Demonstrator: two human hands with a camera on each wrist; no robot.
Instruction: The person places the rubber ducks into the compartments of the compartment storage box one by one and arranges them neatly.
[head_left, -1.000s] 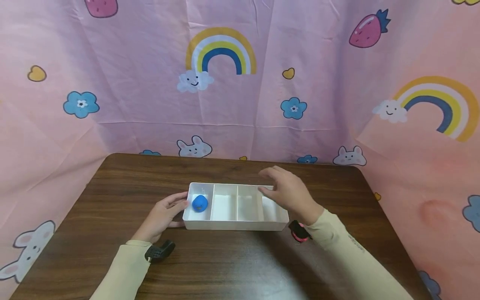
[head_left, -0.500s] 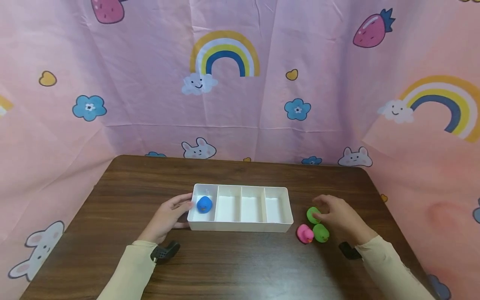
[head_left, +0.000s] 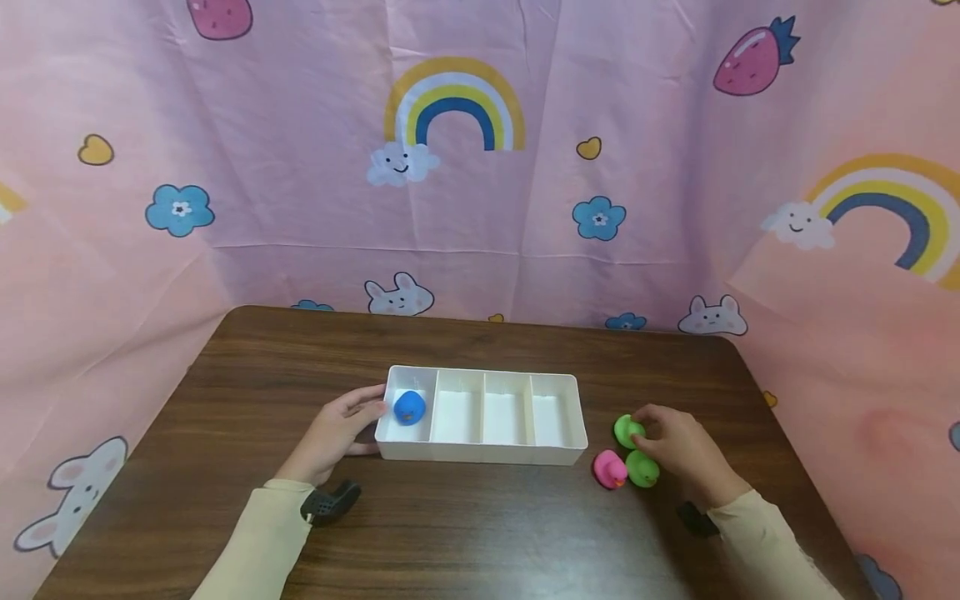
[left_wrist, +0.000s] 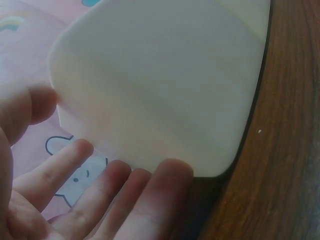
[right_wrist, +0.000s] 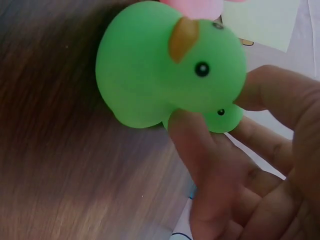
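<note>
A white box (head_left: 480, 452) with compartments in a row sits mid-table; a blue rubber duck (head_left: 408, 407) lies in its leftmost compartment. My left hand (head_left: 330, 433) rests against the box's left end, its fingers spread and their tips touching the end wall (left_wrist: 150, 100). To the right of the box, my right hand (head_left: 686, 450) has thumb and index finger on either side of the farther green rubber duck (head_left: 626, 431), seemingly pinching its head. In the right wrist view the nearer green duck (right_wrist: 135, 65) partly hides that farther one (right_wrist: 227, 120).
A pink rubber duck (head_left: 610, 470) stands beside the nearer green duck, between it and the box. The brown wooden table (head_left: 450, 533) ends at a patterned cloth (head_left: 480, 200) behind and at the sides. Each wrist wears a dark band.
My right hand has moved from above the box to the ducks on the right, and its fingers have come together around the farther green duck. My left hand stays at the box's end.
</note>
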